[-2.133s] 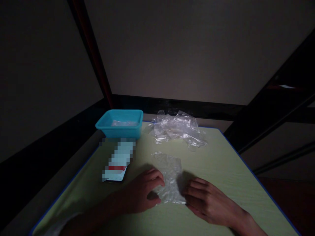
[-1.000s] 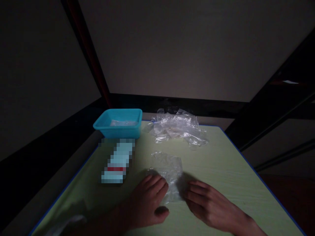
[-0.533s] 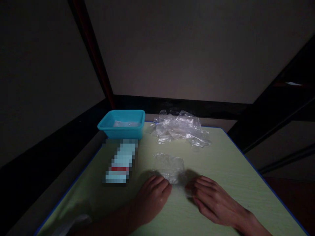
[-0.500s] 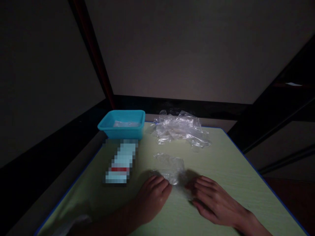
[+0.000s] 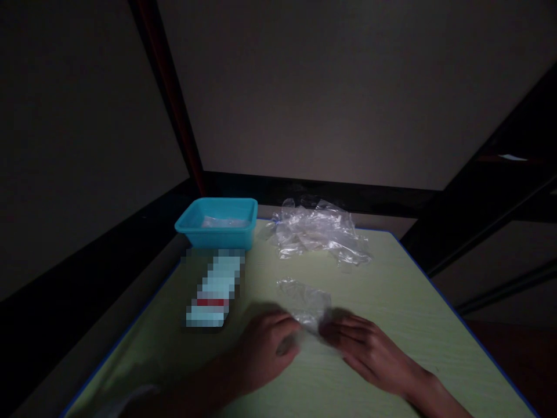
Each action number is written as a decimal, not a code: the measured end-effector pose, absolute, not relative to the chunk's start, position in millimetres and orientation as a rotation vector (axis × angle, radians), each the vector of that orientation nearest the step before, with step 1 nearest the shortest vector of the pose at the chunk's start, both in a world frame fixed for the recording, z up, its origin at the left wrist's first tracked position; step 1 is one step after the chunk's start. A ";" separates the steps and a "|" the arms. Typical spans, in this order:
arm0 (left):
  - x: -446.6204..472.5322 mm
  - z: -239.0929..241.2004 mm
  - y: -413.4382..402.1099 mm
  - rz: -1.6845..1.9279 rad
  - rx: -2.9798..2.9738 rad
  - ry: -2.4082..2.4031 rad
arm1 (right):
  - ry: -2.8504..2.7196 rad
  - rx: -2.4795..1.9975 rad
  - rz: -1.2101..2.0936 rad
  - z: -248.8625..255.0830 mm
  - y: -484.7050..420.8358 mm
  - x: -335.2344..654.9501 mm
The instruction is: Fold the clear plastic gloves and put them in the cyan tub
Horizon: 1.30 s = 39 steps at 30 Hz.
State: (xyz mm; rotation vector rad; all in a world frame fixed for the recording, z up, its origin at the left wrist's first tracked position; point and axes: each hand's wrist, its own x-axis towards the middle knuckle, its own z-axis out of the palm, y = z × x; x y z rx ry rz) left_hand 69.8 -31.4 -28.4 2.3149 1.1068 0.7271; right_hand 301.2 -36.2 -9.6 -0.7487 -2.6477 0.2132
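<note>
A small clear plastic bag (image 5: pixel 303 300) lies flat on the pale green table (image 5: pixel 404 313), with its near part folded or tucked under my fingers. My left hand (image 5: pixel 265 348) rests on the table at the bag's near left edge, fingers curled and slightly blurred. My right hand (image 5: pixel 363 348) lies on the bag's near right edge with fingers stretched out flat, pressing it down.
A turquoise plastic tub (image 5: pixel 217 222) with clear plastic inside stands at the table's far left. A crumpled heap of clear plastic bags (image 5: pixel 319 234) lies at the far middle. A pixelated white and red packet (image 5: pixel 213 287) lies left of my hands. Dark frame bars surround the table.
Both hands have moved closer together along the bag's near edge. The bag's visible part has become shorter as its near end got folded up under my fingers.
</note>
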 end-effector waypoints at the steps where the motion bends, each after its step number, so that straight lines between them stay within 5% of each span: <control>1: 67.3 -25.1 -28.4 0.692 2.245 1.138 | -2.635 -0.774 0.276 -7.8 -36.4 301.8; 18: 50.1 -25.2 9.4 0.578 1.712 1.305 | -1.733 -1.370 1.177 -19.1 -15.5 297.2; 29: 55.9 -27.5 6.7 0.660 1.636 1.356 | -1.648 -1.451 0.994 -27.3 -14.8 295.1; 39: 61.2 -41.2 4.4 0.730 1.731 1.385 | -2.049 -1.493 0.338 -27.9 -21.2 293.3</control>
